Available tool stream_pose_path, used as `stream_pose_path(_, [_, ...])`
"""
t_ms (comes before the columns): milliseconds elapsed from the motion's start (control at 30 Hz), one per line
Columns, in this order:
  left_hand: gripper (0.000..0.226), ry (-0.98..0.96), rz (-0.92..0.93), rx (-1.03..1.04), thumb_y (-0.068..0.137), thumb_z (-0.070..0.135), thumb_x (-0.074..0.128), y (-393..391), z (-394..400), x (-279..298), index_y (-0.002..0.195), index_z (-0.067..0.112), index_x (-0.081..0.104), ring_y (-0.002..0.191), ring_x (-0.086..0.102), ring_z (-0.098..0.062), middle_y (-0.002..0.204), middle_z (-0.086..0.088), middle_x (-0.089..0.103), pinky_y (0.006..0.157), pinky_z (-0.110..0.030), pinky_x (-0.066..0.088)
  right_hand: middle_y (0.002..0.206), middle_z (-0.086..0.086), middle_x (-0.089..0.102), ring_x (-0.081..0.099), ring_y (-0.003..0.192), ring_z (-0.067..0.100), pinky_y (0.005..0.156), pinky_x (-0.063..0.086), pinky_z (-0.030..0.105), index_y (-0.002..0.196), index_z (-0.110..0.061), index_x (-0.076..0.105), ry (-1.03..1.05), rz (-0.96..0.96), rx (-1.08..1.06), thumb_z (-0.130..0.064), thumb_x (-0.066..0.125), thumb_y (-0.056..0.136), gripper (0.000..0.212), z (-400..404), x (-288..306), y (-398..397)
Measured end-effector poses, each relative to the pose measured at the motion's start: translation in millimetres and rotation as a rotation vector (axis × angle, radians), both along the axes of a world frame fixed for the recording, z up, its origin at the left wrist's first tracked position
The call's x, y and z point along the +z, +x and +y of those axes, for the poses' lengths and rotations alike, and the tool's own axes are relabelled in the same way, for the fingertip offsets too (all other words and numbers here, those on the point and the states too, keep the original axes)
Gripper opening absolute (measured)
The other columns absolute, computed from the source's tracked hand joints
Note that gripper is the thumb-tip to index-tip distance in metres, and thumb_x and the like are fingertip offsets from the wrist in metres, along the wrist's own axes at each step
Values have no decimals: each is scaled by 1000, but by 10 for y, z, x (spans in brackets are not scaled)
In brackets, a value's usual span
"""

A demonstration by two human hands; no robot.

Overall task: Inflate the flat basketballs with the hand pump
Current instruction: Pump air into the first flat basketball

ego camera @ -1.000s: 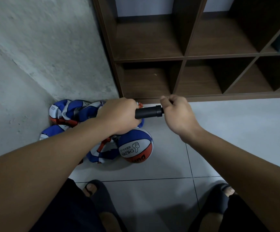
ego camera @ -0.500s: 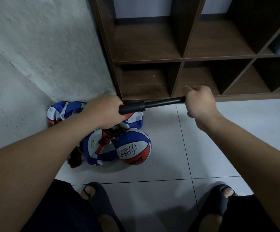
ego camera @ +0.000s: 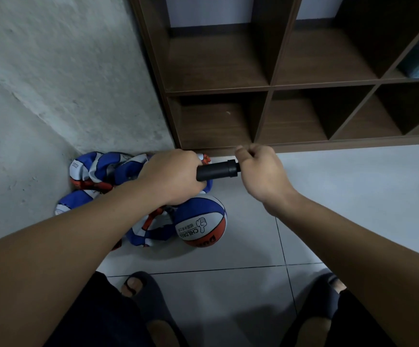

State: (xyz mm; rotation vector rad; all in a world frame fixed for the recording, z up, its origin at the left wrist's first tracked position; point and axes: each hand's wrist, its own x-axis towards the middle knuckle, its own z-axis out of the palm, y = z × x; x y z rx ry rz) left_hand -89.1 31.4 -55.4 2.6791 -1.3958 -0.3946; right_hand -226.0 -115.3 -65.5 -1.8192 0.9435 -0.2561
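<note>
Hand pump [ego camera: 217, 169]: a short black cylinder held level above the pile of basketballs, plunger pushed fully in so that only the barrel shows. The left hand [ego camera: 172, 177] wraps the barrel's left end, fingers curled round it. The right hand [ego camera: 261, 171] is fisted against the barrel's right end, fingers closed round what is judged to be the handle, itself hidden inside the fist.

Below the pump and just to its right, one round basketball [ego camera: 201, 222] in blue, white and orange panels rests on the floor [ego camera: 228, 291]. Left of the pump and beneath the left forearm lie the flat basketballs [ego camera: 95, 169], crumpled and heaped against the concrete wall [ego camera: 53, 83]. Whether the needle is seated in a ball cannot be told; the left hand covers that end.

Handling: the pump looks light, rigid and smooth; it is best held with one fist on the barrel and the other on the handle, as here. The flat balls appear limp and will fold under pressure, so the valve area likely needs steadying. The needle is probably the fragile part.

Beyond the pump stands a brown cubby shelf [ego camera: 268, 86]. Nearer than the pump, two feet in dark slides [ego camera: 151, 294].
</note>
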Motion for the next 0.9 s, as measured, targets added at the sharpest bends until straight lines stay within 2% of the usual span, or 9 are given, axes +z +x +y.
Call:
stream_pose_path(200, [26, 1, 21, -28, 91, 43, 72, 28, 15, 0, 70, 34, 60, 60, 65, -17, 68, 5, 65, 61, -36, 58, 64, -1, 53, 46, 55, 17, 54, 39, 34, 92, -14, 69, 93, -2, 31, -42, 56, 108, 35, -115, -24, 7])
stream_pose_path(367, [30, 42, 54, 51, 96, 44, 69, 292, 117, 24, 74, 24, 65, 54, 62, -16, 61, 3, 63, 54, -29, 45, 65, 1, 49, 41, 63, 24, 47, 33, 28, 89, -12, 64, 164, -33, -219, -29, 63, 100, 20, -553, 67, -25])
stream_pose_path(467, [27, 55, 14, 58, 96, 40, 70, 355, 132, 57, 74, 25, 65, 57, 62, -16, 64, 2, 63, 55, -30, 44, 68, 5, 38, 30, 66, 25, 47, 27, 29, 77, -13, 53, 150, -46, -300, -18, 53, 93, 16, -643, 138, -58])
stream_pose_path(533, [31, 32, -13, 48, 97, 40, 69, 294, 85, 56, 71, 25, 61, 57, 59, -16, 63, 3, 60, 54, -29, 39, 69, 4, 32, 27, 64, 24, 54, 26, 36, 83, -26, 28, 96, -88, -318, -18, 50, 99, 28, -524, 158, -40])
stream_pose_path(567, [33, 18, -32, 43, 97, 41, 69, 255, 63, 47, 69, 26, 59, 57, 59, -16, 63, 3, 60, 54, -29, 38, 68, 3, 33, 29, 62, 22, 56, 27, 37, 113, -23, 29, 57, -96, -306, -21, 50, 103, 23, -451, 153, -32])
stream_pose_path(600, [35, 2, -48, 37, 97, 42, 70, 216, 43, 40, 68, 27, 58, 57, 59, -16, 63, 4, 60, 54, -29, 38, 65, 0, 35, 31, 60, 21, 56, 28, 35, 83, -27, 28, 31, -100, -285, -25, 49, 106, 32, -367, 155, -29])
stream_pose_path(633, [36, -18, -54, 33, 97, 42, 70, 180, 24, 35, 67, 27, 57, 56, 59, -16, 62, 4, 60, 53, -29, 38, 61, -4, 36, 33, 57, 19, 55, 28, 32, 70, -15, 46, -7, -95, -257, -26, 49, 109, 40, -282, 166, -31])
stream_pose_path(700, [37, -44, -49, 29, 97, 44, 69, 119, -7, 35, 66, 28, 56, 56, 60, -16, 62, 4, 61, 52, -30, 40, 59, -7, 38, 35, 55, 16, 52, 28, 33, 68, -19, 41, -62, -90, -220, -29, 48, 111, 45, -170, 183, -23])
stream_pose_path(900, [30, -33, -46, 5, 92, 39, 72, -3, -55, 38, 67, 34, 56, 60, 64, -18, 65, 6, 64, 60, -36, 56, 66, -3, 48, 43, 55, 15, 45, 34, 22, 81, -17, 56, -3, -70, -112, -38, 48, 113, 39, 20, 60, 14])
